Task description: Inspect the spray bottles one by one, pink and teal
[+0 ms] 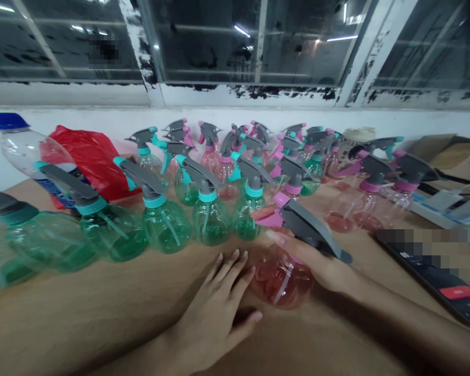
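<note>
My right hand (313, 256) is wrapped round the neck of a pink spray bottle (284, 279) with a grey and pink trigger head. One finger lies along its pink trigger. The bottle stands on the wooden table (141, 308), and a thin white tube shows inside it. Just left of it, my left hand (221, 303) rests on the table with fingers stretched out, holding nothing. Beyond the hands stands a row of green spray bottles (166, 227) with turquoise collars. Clear pink spray bottles (340, 211) with pink collars are at the right.
Several more spray bottles (209, 156) crowd the back by the wall. At the left are a large blue-capped plastic bottle (35, 149) and a red plastic bag (90, 162). A phone (434, 282) and a white power strip (434, 209) lie at the right.
</note>
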Demonstrator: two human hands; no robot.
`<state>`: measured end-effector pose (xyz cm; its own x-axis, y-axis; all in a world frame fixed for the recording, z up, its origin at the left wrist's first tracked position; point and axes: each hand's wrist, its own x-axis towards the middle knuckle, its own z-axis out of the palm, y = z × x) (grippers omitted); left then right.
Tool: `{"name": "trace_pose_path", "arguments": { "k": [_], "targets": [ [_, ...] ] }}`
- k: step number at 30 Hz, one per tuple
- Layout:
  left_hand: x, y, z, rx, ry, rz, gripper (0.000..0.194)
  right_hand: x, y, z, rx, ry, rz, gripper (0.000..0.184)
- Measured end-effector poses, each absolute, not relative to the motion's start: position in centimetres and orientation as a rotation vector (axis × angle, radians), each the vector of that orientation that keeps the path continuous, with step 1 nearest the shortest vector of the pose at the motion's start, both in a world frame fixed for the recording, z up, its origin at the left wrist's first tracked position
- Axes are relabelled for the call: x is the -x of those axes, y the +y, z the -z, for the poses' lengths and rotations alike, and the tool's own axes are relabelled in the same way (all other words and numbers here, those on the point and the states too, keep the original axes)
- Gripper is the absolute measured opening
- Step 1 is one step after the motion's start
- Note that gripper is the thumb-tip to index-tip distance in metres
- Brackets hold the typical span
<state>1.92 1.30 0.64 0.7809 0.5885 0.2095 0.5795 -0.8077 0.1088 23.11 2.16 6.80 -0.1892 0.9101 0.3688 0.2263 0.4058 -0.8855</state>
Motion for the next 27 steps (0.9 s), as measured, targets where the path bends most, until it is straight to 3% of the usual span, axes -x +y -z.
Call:
{"name": "trace_pose_path", "arguments": {
  "k": [11, 18, 27],
  "targets": [
    [-1.9, 1.2, -0.5, -2.929, 0.973, -0.337, 0.056, -23.0, 2.1, -6.9, 1.028, -1.597, -1.017, 0.024],
    [-1.9, 1.4, -0.7, -2.909, 0.963, -0.358, 0.057, -22.9, 2.0, -7.8, 1.087, -1.602, -0.732, 0.025],
    [-1.9, 1.2, -0.5, -2.915, 0.962, -0.374, 0.056, -23.2, 2.1, -6.9, 1.086, -1.635, -0.844, 0.027]
  ]
}}
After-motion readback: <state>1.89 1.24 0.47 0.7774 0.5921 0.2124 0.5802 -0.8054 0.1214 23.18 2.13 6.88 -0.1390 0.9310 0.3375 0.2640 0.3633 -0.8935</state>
